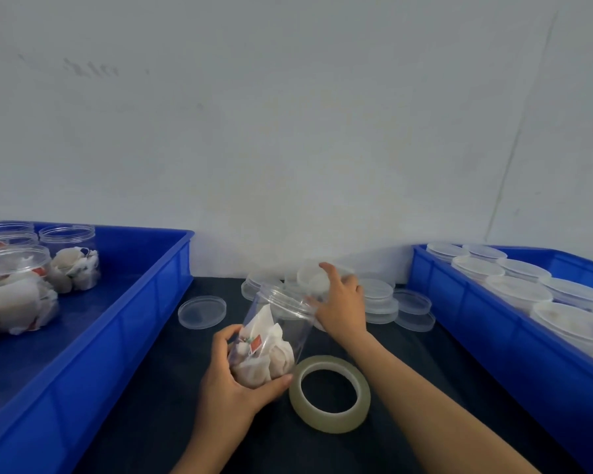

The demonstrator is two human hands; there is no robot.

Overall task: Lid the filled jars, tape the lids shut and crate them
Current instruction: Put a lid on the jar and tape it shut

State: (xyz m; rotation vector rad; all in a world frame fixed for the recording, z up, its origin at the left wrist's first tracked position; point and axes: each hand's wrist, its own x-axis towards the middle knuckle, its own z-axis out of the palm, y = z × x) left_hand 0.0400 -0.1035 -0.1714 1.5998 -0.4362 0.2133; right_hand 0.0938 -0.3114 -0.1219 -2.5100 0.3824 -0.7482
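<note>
Nearest the camera, the left hand (233, 381) curls its fingers (224, 340) and thumb around the bottom of a clear open jar (271, 333), gripping it tilted with its mouth leaning away and to the right; white tea-bag-like sachets (267, 357) fill its lower half. Just right of that hand, a roll of clear tape (329, 393) lies flat on the dark table (425, 364), almost touching the jar's base. Beyond the jar's threaded rim, the right hand (343, 299) reaches forward, its fingers bent over a clear lid (310, 278) at the top of a loose pile of lids (377, 295) by the wall; the grip looks like a pinch, though blur hides the fingertips. One single lid (202, 313) rests apart on the table to the left of the jar. On the left, a blue crate (158, 289) holds several filled jars without lids (14, 282). On the right, a second blue crate (476, 319) holds rows of jars already lidded (517, 289).
</note>
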